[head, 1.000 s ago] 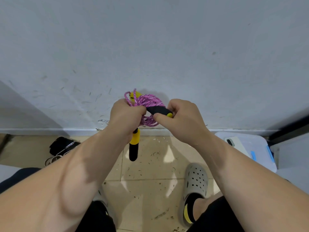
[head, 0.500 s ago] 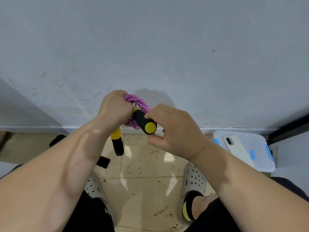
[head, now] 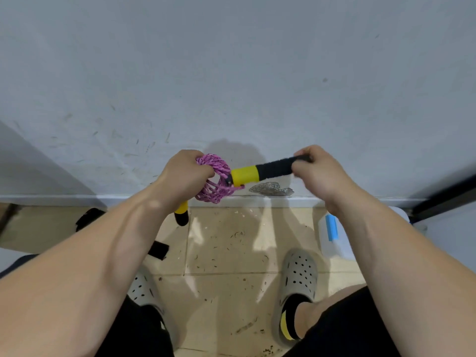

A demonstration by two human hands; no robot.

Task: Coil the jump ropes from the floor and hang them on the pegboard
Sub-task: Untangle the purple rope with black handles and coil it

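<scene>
My left hand (head: 186, 173) grips a tight coil of pink jump rope (head: 217, 181) in front of a pale wall. One yellow-and-black handle (head: 181, 215) hangs down below that hand, partly hidden by my wrist. My right hand (head: 318, 172) holds the black end of the other handle (head: 265, 170), which lies level and points left, its yellow end at the coil. A short stretch of rope runs from that yellow end into the coil. No pegboard is in view.
Tiled floor (head: 231, 253) with scattered debris lies below, ending at a white baseboard (head: 283, 200). A white bin with blue clips (head: 332, 238) stands at the right. Black items (head: 88, 219) lie on the floor at the left. My feet in grey clogs (head: 300, 276) stand near.
My right hand has pulled its handle out to the right, so it now lies level instead of pointing at me. The hands have moved apart; the coil stays in my left hand.
</scene>
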